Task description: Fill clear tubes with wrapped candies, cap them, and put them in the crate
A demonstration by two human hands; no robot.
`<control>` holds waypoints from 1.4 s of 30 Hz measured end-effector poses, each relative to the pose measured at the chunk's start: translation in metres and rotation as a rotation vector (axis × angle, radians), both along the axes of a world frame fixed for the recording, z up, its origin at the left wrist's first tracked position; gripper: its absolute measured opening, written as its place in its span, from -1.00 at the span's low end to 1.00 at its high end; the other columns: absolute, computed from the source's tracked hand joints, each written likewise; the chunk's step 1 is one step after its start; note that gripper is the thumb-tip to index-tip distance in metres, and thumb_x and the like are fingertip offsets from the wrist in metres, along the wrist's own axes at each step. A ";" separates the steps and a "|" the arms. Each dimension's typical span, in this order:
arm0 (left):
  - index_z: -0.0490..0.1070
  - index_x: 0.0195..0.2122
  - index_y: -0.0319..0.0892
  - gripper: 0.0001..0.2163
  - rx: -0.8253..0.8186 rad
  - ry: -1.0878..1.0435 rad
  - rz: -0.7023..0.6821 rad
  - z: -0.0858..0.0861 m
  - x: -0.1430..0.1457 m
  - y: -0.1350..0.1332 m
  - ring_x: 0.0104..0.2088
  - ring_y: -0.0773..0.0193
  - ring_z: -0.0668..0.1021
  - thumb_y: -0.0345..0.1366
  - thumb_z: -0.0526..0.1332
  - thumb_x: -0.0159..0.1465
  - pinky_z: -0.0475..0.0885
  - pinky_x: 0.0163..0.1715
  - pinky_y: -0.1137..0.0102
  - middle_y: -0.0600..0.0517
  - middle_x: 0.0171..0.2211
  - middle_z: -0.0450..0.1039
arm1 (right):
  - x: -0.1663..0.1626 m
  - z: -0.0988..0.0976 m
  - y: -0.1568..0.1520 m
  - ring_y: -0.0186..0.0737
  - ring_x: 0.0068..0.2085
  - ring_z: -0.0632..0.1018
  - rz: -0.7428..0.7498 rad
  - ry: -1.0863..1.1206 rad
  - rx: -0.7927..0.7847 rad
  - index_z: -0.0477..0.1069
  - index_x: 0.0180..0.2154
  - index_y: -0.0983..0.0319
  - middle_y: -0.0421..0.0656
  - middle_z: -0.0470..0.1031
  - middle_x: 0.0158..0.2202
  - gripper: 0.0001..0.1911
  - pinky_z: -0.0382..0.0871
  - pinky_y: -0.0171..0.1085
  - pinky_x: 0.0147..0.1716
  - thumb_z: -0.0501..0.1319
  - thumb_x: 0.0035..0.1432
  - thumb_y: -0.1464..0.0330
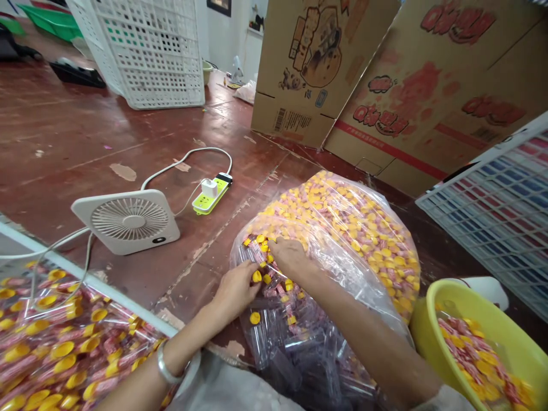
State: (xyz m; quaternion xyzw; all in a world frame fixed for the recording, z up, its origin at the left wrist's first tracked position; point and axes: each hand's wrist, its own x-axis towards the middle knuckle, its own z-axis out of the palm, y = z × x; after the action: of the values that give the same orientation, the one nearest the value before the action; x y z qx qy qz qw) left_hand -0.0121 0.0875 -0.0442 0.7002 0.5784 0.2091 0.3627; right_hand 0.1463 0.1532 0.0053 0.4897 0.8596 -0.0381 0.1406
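A large clear plastic bag [342, 251] spreads across the floor in front of me, full of small clear tubes with yellow caps and pink-striped contents. Over its open near side, my left hand [237, 287] has its fingers bent together around a yellow cap [257, 276]; whether a tube is attached is hidden. Just to the right, my right hand [291, 258] reaches among the capped tubes with curled fingers, and whatever they grip cannot be made out. Below both hands lie several clear tubes [282, 365] without visible pink contents.
At lower left, a white-rimmed container [128, 314] holds capped tubes. A yellow tub [432, 308] with more stands right. A fan [132, 221] and power strip [212, 195] with cords sit on the floor. Cardboard boxes [317, 63], a white basket [158, 51] and a crate [483, 194] stand around.
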 end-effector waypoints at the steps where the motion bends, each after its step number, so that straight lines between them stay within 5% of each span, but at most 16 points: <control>1: 0.50 -0.33 -0.18 -0.88 -0.001 0.060 -0.021 -0.001 0.005 0.001 -0.25 0.07 0.58 -0.44 0.18 0.17 0.41 -0.22 0.28 -0.08 -0.26 0.50 | -0.003 -0.005 0.003 -0.08 -0.14 0.58 -0.002 -0.005 0.000 0.38 -0.07 0.29 0.01 0.55 -0.15 -0.75 0.37 -0.28 -0.24 0.16 0.20 0.56; 5: 0.53 -0.18 -0.19 -0.81 0.009 0.227 -0.065 -0.002 0.020 0.004 -0.28 0.05 0.62 -0.42 0.18 0.20 0.45 -0.29 0.28 -0.15 -0.14 0.49 | -0.005 -0.007 0.004 -0.10 -0.14 0.59 -0.021 0.000 0.027 0.38 -0.05 0.27 -0.01 0.55 -0.15 -0.74 0.33 -0.31 -0.26 0.19 0.20 0.52; 10: 0.41 0.12 -0.04 -0.60 0.094 0.242 -0.154 -0.001 0.022 0.011 -0.23 0.08 0.61 -0.46 0.11 0.28 0.47 -0.29 0.28 -0.13 0.02 0.38 | 0.020 0.027 -0.007 -0.21 -0.24 0.55 -0.124 0.038 0.139 0.41 -0.11 0.21 -0.08 0.53 -0.17 -0.79 0.27 -0.32 -0.31 0.02 0.39 0.43; 17: 0.51 -0.05 -0.10 -0.78 0.185 0.017 -0.300 -0.004 0.021 0.021 0.01 0.03 0.52 -0.36 0.17 0.32 0.43 -0.07 0.26 -0.11 0.02 0.45 | 0.067 0.054 -0.045 -0.26 -0.31 0.45 -0.220 0.382 0.214 0.44 -0.36 0.21 -0.20 0.43 -0.34 -0.81 0.24 -0.31 -0.30 0.13 0.32 0.45; 23: 0.49 -0.10 -0.12 -0.83 0.119 -0.234 -0.259 0.005 0.005 -0.005 -0.12 0.15 0.56 -0.24 0.19 0.34 0.42 -0.10 0.32 -0.04 -0.14 0.57 | 0.062 0.043 -0.070 -0.31 -0.34 0.43 -0.173 0.481 0.049 0.39 -0.40 0.22 -0.22 0.40 -0.33 -0.80 0.25 -0.33 -0.31 0.14 0.30 0.50; 30: 0.49 -0.25 -0.21 -0.77 -0.214 -0.779 -0.088 0.017 0.009 -0.030 -0.34 0.28 0.45 -0.12 0.27 0.27 0.32 -0.29 0.43 0.07 -0.37 0.47 | 0.042 0.038 -0.085 -0.26 -0.35 0.45 -0.020 0.585 0.091 0.32 -0.38 0.20 -0.22 0.43 -0.40 -0.80 0.31 -0.28 -0.33 0.16 0.35 0.36; 32: 0.48 -0.27 -0.23 -0.72 -0.328 -0.913 -0.001 0.015 0.012 -0.034 -0.45 0.35 0.36 -0.08 0.31 0.22 0.26 -0.40 0.47 0.12 -0.46 0.39 | 0.038 0.034 -0.093 -0.16 -0.23 0.50 0.058 0.595 0.087 0.35 -0.29 0.21 -0.15 0.49 -0.27 -0.79 0.39 -0.21 -0.24 0.29 0.26 0.22; 35: 0.48 -0.27 -0.25 -0.66 -0.486 -1.075 0.121 0.013 0.017 -0.040 -0.53 0.42 0.25 -0.04 0.36 0.17 0.17 -0.50 0.50 0.17 -0.52 0.30 | 0.030 0.019 -0.105 0.08 0.00 0.47 0.097 0.548 0.194 0.33 -0.11 0.26 0.05 0.45 -0.02 -0.46 0.41 -0.01 -0.05 0.47 0.00 0.15; 39: 0.47 -0.33 -0.26 -0.64 -0.515 -1.129 0.178 0.011 0.021 -0.046 -0.43 0.37 0.33 -0.03 0.42 0.09 0.22 -0.43 0.50 0.11 -0.45 0.37 | 0.015 0.000 -0.114 0.08 -0.16 0.48 0.077 0.530 0.323 0.32 -0.22 0.25 0.01 0.46 -0.21 -0.59 0.45 0.04 -0.17 0.41 0.05 0.16; 42: 0.42 -0.40 -0.24 -0.65 -0.524 -1.065 0.092 0.010 0.015 -0.045 -0.45 0.36 0.32 -0.05 0.43 0.05 0.22 -0.44 0.49 0.14 -0.50 0.32 | 0.011 0.003 -0.112 0.05 -0.17 0.48 0.114 0.532 0.219 0.32 -0.21 0.24 -0.03 0.46 -0.22 -0.55 0.45 0.02 -0.18 0.43 0.01 0.14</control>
State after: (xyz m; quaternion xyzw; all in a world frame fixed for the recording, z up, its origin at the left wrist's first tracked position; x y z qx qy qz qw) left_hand 0.0026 0.0427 -0.0339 0.3601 0.3790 0.3974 0.7541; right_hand 0.1578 0.0412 0.0079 0.4256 0.8914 -0.0641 -0.1418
